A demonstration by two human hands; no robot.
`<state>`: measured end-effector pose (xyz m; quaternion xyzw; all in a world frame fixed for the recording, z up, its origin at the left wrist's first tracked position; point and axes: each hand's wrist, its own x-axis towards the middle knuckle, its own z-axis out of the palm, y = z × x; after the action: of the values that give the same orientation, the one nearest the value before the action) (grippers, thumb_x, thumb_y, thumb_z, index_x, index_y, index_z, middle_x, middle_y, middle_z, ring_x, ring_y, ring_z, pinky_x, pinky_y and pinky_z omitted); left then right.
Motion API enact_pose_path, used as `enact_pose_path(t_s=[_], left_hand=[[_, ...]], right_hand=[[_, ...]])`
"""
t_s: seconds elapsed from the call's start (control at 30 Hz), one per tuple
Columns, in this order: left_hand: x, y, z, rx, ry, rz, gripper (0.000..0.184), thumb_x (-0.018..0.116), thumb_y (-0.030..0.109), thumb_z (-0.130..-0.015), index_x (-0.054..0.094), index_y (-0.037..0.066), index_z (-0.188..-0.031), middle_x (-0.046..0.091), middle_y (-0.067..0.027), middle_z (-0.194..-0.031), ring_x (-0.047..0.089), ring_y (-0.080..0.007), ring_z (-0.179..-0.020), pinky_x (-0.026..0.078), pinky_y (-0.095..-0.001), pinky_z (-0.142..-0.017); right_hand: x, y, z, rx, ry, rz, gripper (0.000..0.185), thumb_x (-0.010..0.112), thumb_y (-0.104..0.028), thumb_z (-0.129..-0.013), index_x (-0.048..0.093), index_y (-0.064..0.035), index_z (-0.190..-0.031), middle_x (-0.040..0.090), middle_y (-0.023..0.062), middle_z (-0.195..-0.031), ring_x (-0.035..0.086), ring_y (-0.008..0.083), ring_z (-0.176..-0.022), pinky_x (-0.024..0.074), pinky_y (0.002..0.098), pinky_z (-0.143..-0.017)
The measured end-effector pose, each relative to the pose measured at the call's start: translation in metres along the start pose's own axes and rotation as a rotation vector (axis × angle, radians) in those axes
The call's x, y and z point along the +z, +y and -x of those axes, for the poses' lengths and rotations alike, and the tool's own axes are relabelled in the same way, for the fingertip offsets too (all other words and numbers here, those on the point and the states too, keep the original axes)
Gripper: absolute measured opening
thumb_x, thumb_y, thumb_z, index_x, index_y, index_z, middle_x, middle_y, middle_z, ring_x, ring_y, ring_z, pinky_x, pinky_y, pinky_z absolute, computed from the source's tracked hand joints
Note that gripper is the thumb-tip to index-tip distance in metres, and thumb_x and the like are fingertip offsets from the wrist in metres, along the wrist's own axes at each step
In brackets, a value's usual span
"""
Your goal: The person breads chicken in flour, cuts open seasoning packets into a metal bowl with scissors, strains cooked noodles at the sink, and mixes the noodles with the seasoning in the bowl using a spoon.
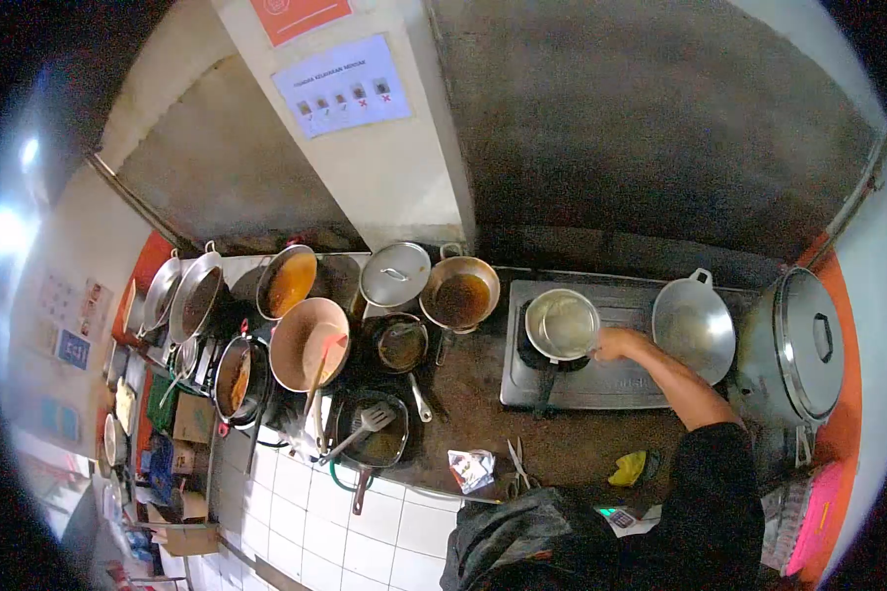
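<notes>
My right hand is closed at the right rim of a small light-coloured saucepan. The pan sits on the left burner of a silver gas stove, with pale liquid inside and its dark handle towards me. What my fingers grip is too small and hidden to make out. To the right of my hand, a wide aluminium wok rests on the stove. My left hand is not in view; dark cloth covers the bottom middle of the view.
A large lidded pot stands at the far right. Scissors, a foil packet and a yellow packet lie on the counter's front. At left crowd several pans, including a pink pot and a square pan with a slotted spatula.
</notes>
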<state>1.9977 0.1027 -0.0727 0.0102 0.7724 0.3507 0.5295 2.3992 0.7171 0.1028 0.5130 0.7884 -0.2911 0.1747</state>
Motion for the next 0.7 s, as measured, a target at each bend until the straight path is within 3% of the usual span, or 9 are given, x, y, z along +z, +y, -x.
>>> enact_pose_path(t_s=[0.07, 0.13, 0.17, 0.3, 0.4, 0.47, 0.53, 0.63, 0.7], left_hand=[[0.000, 0.007, 0.004, -0.004, 0.012, 0.001, 0.030, 0.057, 0.030, -0.086, 0.055, 0.012, -0.110, 0.063, -0.0110, -0.098, 0.064, -0.0272, -0.080, 0.052, -0.0382, -0.058], [-0.002, 0.010, 0.008, -0.009, 0.021, -0.003, 0.030, 0.057, 0.030, -0.086, 0.055, 0.012, -0.110, 0.063, -0.0108, -0.098, 0.064, -0.0270, -0.080, 0.052, -0.0380, -0.058], [-0.001, 0.011, 0.010, -0.011, 0.022, -0.002, 0.030, 0.057, 0.030, -0.086, 0.055, 0.012, -0.110, 0.063, -0.0108, -0.098, 0.064, -0.0270, -0.080, 0.052, -0.0379, -0.058], [0.001, 0.018, 0.009, -0.010, 0.014, -0.014, 0.030, 0.057, 0.030, -0.086, 0.055, 0.011, -0.110, 0.063, -0.0106, -0.098, 0.064, -0.0268, -0.079, 0.052, -0.0376, -0.058], [0.004, 0.016, 0.012, -0.012, 0.015, -0.007, 0.031, 0.057, 0.029, -0.086, 0.055, 0.011, -0.110, 0.063, -0.0104, -0.097, 0.064, -0.0266, -0.079, 0.052, -0.0373, -0.058], [0.009, 0.018, 0.009, -0.008, -0.003, -0.021, 0.031, 0.057, 0.029, -0.086, 0.055, 0.011, -0.110, 0.063, -0.0103, -0.097, 0.064, -0.0265, -0.079, 0.052, -0.0372, -0.057], [0.016, 0.023, 0.004, 0.001, -0.033, -0.042, 0.031, 0.057, 0.029, -0.086, 0.055, 0.010, -0.110, 0.063, -0.0102, -0.097, 0.064, -0.0264, -0.079, 0.052, -0.0370, -0.057], [0.021, 0.026, 0.001, 0.024, -0.042, -0.045, 0.031, 0.057, 0.029, -0.086, 0.055, 0.010, -0.110, 0.064, -0.0100, -0.096, 0.064, -0.0262, -0.078, 0.052, -0.0367, -0.057], [0.023, 0.026, -0.001, 0.040, -0.054, -0.055, 0.031, 0.057, 0.029, -0.086, 0.055, 0.010, -0.110, 0.064, -0.0099, -0.096, 0.064, -0.0261, -0.078, 0.052, -0.0365, -0.057]], right_hand=[[-0.002, -0.003, -0.007, -0.095, 0.063, 0.001, 0.028, 0.066, -0.030, -0.072, 0.066, -0.0127, -0.094, 0.066, 0.0115, -0.077, 0.062, 0.0237, -0.067, 0.0474, 0.0395, -0.058], [-0.038, -0.025, 0.025, 0.113, -0.148, 0.064, 0.027, 0.064, -0.029, -0.074, 0.067, -0.0116, -0.095, 0.065, 0.0107, -0.073, 0.061, 0.0222, -0.060, 0.0469, 0.0388, -0.055], [-0.029, -0.024, 0.026, -0.025, 0.006, 0.044, 0.025, 0.062, -0.029, -0.076, 0.067, -0.0114, -0.094, 0.063, 0.0092, -0.068, 0.057, 0.0211, -0.050, 0.0454, 0.0375, -0.049], [-0.052, -0.038, 0.046, -0.234, 0.075, -0.057, 0.026, 0.060, -0.030, -0.078, 0.067, -0.0105, -0.094, 0.063, 0.0103, -0.067, 0.057, 0.0229, -0.050, 0.0456, 0.0385, -0.049], [-0.068, -0.024, 0.035, 0.057, -0.212, 0.034, 0.031, 0.063, -0.031, -0.071, 0.066, -0.0112, -0.093, 0.066, 0.0152, -0.087, 0.063, 0.0314, -0.072, 0.0499, 0.0433, -0.065], [-0.039, 0.001, 0.004, -0.095, 0.084, 0.048, 0.031, 0.060, -0.034, -0.073, 0.067, -0.0097, -0.091, 0.066, 0.0161, -0.089, 0.063, 0.0325, -0.076, 0.0498, 0.0443, -0.068], [0.022, 0.036, -0.053, -0.037, 0.116, 0.004, 0.032, 0.056, -0.034, -0.075, 0.066, -0.0088, -0.092, 0.066, 0.0168, -0.090, 0.063, 0.0325, -0.081, 0.0495, 0.0445, -0.071], [-0.048, -0.044, 0.036, -0.013, -0.025, 0.021, 0.033, 0.056, -0.033, -0.075, 0.065, -0.0085, -0.095, 0.065, 0.0170, -0.095, 0.063, 0.0319, -0.086, 0.0497, 0.0441, -0.072], [-0.027, -0.038, 0.023, 0.076, 0.047, 0.009, 0.033, 0.056, -0.031, -0.075, 0.064, -0.0084, -0.097, 0.064, 0.0168, -0.098, 0.062, 0.0320, -0.088, 0.0496, 0.0447, -0.073]])
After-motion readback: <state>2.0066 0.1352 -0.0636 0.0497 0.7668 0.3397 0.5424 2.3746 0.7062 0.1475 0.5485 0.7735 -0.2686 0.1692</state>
